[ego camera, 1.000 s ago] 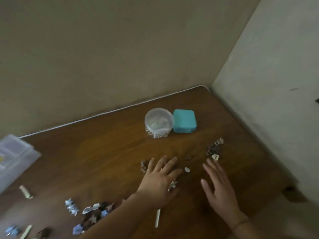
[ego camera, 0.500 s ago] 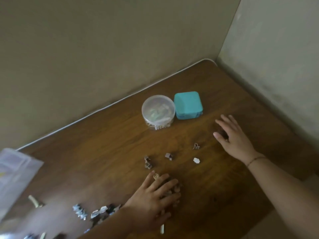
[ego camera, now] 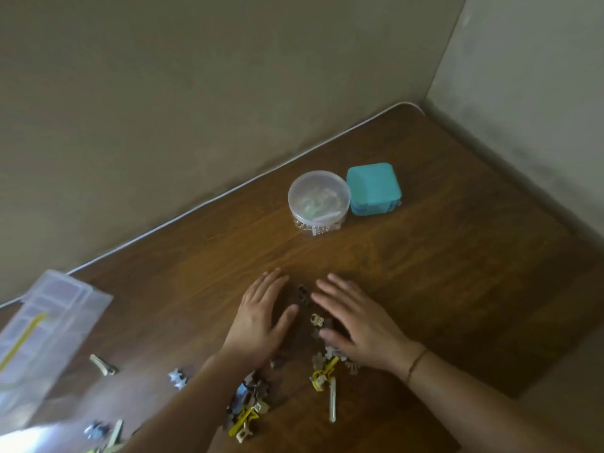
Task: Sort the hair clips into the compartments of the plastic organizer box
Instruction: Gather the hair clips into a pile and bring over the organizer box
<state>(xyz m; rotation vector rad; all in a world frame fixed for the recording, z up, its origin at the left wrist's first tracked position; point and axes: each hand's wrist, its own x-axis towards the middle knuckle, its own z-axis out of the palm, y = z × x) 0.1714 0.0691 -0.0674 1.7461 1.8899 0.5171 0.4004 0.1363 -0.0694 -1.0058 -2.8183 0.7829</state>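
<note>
Lying at the far left of the frame is the plastic organizer box (ego camera: 42, 335), see-through and a bit blurry, with little compartments and a yellow thing inside. It sits on the brown wooden table (ego camera: 441, 289). Just right of the box, a small tan clip (ego camera: 103, 365) lies alone on the wood. At the bottom left edge, a few more clips (ego camera: 104, 433) sit near a bright glare. A little silver clip (ego camera: 178, 378) lies farther right.

Next comes the left hand (ego camera: 261, 318), near the middle of the frame. It lies flat on the table with its fingers straight and close together, holding nothing. Under its arm, toward the bottom, is a pile of hair clips (ego camera: 248, 403) in brown, blue and yellow.

Between the two hands sit some small dark clips (ego camera: 304, 294) and a pale little one (ego camera: 317, 320). The hands are on each side of them, close by.

The right hand (ego camera: 356, 322) is flat too, fingers straight and spread a bit, holding nothing. A thin band is on its wrist. Below it lie a yellow clip (ego camera: 322, 374) and a long pale clip (ego camera: 332, 400).

Higher up, past the hands, stands a round clear tub (ego camera: 318, 199) with its lid on. Touching its right side is a teal box (ego camera: 374, 188), shut.

The table fits into a corner of the room. Plain tan walls (ego camera: 163, 93) rise behind it and on the right.
</note>
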